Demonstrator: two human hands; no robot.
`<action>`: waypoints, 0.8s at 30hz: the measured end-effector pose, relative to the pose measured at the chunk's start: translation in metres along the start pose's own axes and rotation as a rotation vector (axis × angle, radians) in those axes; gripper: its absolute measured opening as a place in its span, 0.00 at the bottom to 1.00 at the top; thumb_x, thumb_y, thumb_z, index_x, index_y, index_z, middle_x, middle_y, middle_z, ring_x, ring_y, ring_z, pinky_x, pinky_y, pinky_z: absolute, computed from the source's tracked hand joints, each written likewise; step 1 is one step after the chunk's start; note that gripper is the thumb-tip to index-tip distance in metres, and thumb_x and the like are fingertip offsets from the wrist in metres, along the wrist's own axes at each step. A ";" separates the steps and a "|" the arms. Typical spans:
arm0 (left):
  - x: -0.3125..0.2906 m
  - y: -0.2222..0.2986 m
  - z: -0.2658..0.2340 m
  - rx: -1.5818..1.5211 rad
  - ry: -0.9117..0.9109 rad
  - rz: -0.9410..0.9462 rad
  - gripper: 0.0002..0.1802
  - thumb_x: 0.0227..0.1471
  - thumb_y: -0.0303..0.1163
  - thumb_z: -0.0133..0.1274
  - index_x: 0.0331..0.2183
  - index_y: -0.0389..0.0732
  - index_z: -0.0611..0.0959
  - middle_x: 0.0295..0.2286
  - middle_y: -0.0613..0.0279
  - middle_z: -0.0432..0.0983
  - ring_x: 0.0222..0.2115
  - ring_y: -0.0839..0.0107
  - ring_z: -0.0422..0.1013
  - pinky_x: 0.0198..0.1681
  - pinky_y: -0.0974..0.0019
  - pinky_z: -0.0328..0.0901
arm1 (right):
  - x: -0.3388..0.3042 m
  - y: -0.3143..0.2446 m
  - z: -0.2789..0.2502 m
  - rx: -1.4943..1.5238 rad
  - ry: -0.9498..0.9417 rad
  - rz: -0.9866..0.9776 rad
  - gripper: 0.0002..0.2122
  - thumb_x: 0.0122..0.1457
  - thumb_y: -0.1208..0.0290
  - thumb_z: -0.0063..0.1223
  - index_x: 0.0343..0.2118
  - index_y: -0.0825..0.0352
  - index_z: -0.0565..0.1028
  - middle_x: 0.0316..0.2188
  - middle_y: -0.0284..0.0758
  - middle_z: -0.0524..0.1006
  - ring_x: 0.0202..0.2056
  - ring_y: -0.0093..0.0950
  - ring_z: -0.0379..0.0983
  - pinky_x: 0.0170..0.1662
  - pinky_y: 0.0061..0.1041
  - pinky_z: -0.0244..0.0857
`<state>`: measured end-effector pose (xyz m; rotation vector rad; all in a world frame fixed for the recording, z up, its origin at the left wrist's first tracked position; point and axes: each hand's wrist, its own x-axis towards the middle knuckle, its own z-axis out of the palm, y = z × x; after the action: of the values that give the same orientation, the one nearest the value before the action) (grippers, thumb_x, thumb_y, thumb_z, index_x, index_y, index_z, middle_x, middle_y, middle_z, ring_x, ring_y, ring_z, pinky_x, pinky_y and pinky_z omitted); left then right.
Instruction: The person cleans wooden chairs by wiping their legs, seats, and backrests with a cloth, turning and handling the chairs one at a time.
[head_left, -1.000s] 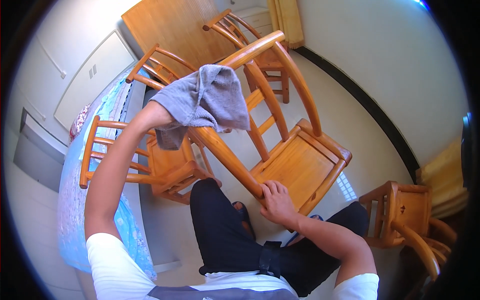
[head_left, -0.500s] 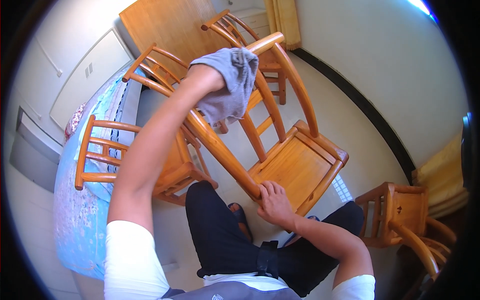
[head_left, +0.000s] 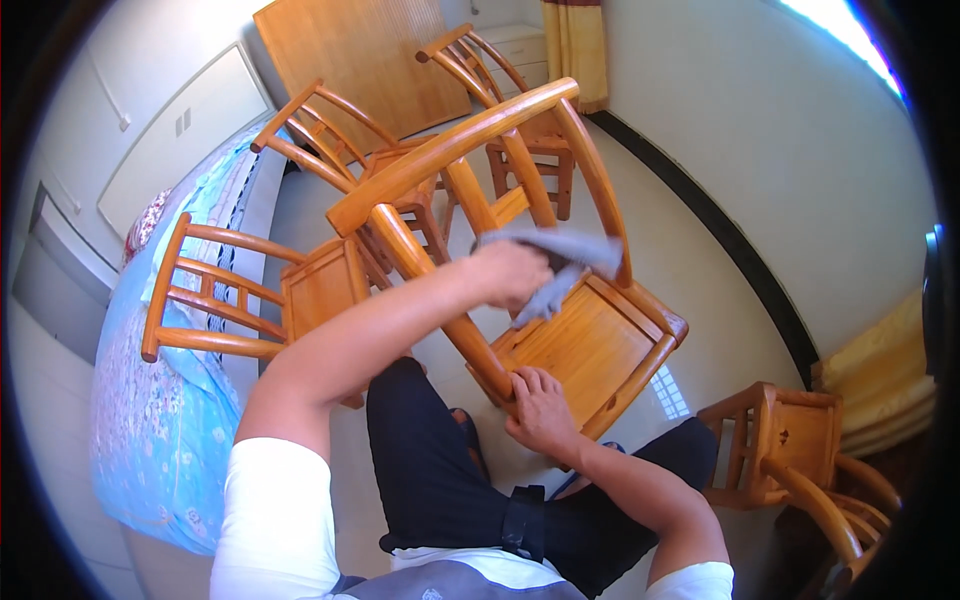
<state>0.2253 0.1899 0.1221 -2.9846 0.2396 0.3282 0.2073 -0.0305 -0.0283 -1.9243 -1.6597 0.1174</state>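
A wooden chair [head_left: 592, 345] stands before me, its seat to the right and its slatted back facing up and left. My left hand [head_left: 512, 273] is closed on a grey cloth [head_left: 580, 248], blurred by motion, held over the chair's back near the slats and the seat. Whether the cloth touches the wood, I cannot tell. My right hand [head_left: 543, 412] grips the chair where the near back post meets the seat's corner, its fingers curled over the wood. The curved top rail [head_left: 450, 152] is in full view.
Matching chairs stand around: one at left [head_left: 215, 290], one behind it [head_left: 320, 140], one at the back [head_left: 530, 120] and one at lower right [head_left: 800, 440]. A bed with blue covers [head_left: 165, 440] lies at left. A wooden panel [head_left: 360, 60] leans at the back, near yellow curtains [head_left: 577, 60].
My left hand has moved the cloth from the chair's top rail down and right toward the seat. My right hand keeps its hold on the chair.
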 end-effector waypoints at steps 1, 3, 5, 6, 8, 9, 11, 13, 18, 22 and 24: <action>0.000 0.015 -0.001 0.000 0.000 0.006 0.15 0.48 0.33 0.50 0.40 0.45 0.81 0.38 0.53 0.75 0.43 0.57 0.72 0.44 0.55 0.69 | 0.000 0.000 -0.001 0.009 -0.004 0.001 0.29 0.45 0.67 0.57 0.53 0.70 0.66 0.51 0.45 0.67 0.57 0.43 0.60 0.60 0.39 0.53; -0.002 0.040 -0.003 -0.162 -0.335 -0.078 0.16 0.51 0.31 0.46 0.42 0.44 0.81 0.42 0.49 0.76 0.46 0.54 0.71 0.45 0.56 0.68 | -0.003 0.001 0.001 0.017 -0.004 0.003 0.29 0.45 0.66 0.57 0.53 0.70 0.66 0.51 0.45 0.67 0.56 0.43 0.60 0.60 0.39 0.53; -0.005 0.049 0.021 -0.509 -0.272 -0.047 0.18 0.51 0.29 0.45 0.45 0.43 0.80 0.44 0.49 0.76 0.47 0.55 0.71 0.47 0.57 0.67 | -0.003 0.004 0.007 -0.004 0.018 0.000 0.29 0.46 0.66 0.56 0.54 0.69 0.67 0.51 0.47 0.67 0.55 0.44 0.61 0.59 0.40 0.54; -0.011 0.052 0.032 -0.856 -0.203 -0.018 0.20 0.51 0.27 0.44 0.47 0.41 0.79 0.46 0.48 0.76 0.48 0.57 0.71 0.49 0.58 0.66 | 0.000 0.002 0.006 0.001 0.025 -0.011 0.29 0.46 0.66 0.56 0.54 0.69 0.67 0.51 0.47 0.67 0.55 0.44 0.61 0.59 0.40 0.54; -0.019 0.068 0.047 -1.028 -0.024 0.054 0.21 0.53 0.26 0.43 0.49 0.38 0.78 0.46 0.51 0.76 0.48 0.59 0.72 0.51 0.60 0.65 | 0.006 0.001 0.002 0.094 -0.387 0.182 0.25 0.53 0.64 0.54 0.54 0.68 0.68 0.54 0.47 0.66 0.57 0.42 0.61 0.61 0.39 0.53; -0.021 0.077 0.052 -1.201 0.159 0.143 0.21 0.55 0.24 0.42 0.51 0.36 0.76 0.47 0.53 0.76 0.48 0.62 0.72 0.53 0.62 0.65 | 0.007 0.016 0.015 0.089 -0.377 0.197 0.25 0.53 0.64 0.54 0.54 0.68 0.68 0.54 0.47 0.66 0.57 0.42 0.61 0.61 0.39 0.53; -0.030 0.097 0.062 -1.379 0.336 0.061 0.20 0.57 0.24 0.42 0.51 0.34 0.75 0.46 0.55 0.76 0.47 0.65 0.72 0.54 0.64 0.64 | 0.003 0.068 0.047 0.647 -0.238 0.056 0.22 0.60 0.62 0.50 0.56 0.64 0.68 0.58 0.45 0.64 0.60 0.39 0.59 0.64 0.36 0.50; -0.042 0.113 0.064 -1.556 0.530 -0.057 0.19 0.59 0.24 0.42 0.52 0.31 0.74 0.46 0.57 0.76 0.47 0.68 0.72 0.55 0.66 0.64 | 0.015 0.082 0.021 0.421 -0.244 0.028 0.24 0.61 0.60 0.53 0.60 0.58 0.66 0.61 0.39 0.63 0.62 0.36 0.56 0.66 0.33 0.45; -0.076 0.128 0.048 -1.951 1.100 -0.401 0.15 0.61 0.29 0.45 0.47 0.34 0.78 0.38 0.64 0.78 0.39 0.78 0.72 0.43 0.74 0.66 | 0.045 0.020 -0.110 0.682 -0.184 0.024 0.24 0.58 0.64 0.58 0.57 0.63 0.68 0.51 0.37 0.74 0.53 0.33 0.68 0.59 0.31 0.59; -0.084 0.131 0.058 -1.796 1.011 -0.501 0.13 0.59 0.29 0.49 0.44 0.34 0.78 0.35 0.66 0.77 0.29 0.80 0.71 0.32 0.74 0.67 | 0.056 0.029 -0.101 1.451 0.087 0.234 0.20 0.58 0.67 0.58 0.51 0.67 0.69 0.47 0.35 0.75 0.47 0.26 0.72 0.53 0.28 0.66; -0.089 0.128 0.061 -1.782 0.975 -0.507 0.12 0.58 0.27 0.50 0.43 0.34 0.79 0.34 0.66 0.77 0.25 0.80 0.71 0.29 0.74 0.67 | 0.063 0.026 -0.102 1.603 0.150 0.271 0.20 0.60 0.65 0.55 0.52 0.67 0.69 0.48 0.35 0.75 0.49 0.29 0.72 0.55 0.31 0.65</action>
<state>0.1049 0.0865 0.0687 -4.0054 -1.4723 -1.9883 0.2882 -0.0115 0.0624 -0.7916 -0.6287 1.0108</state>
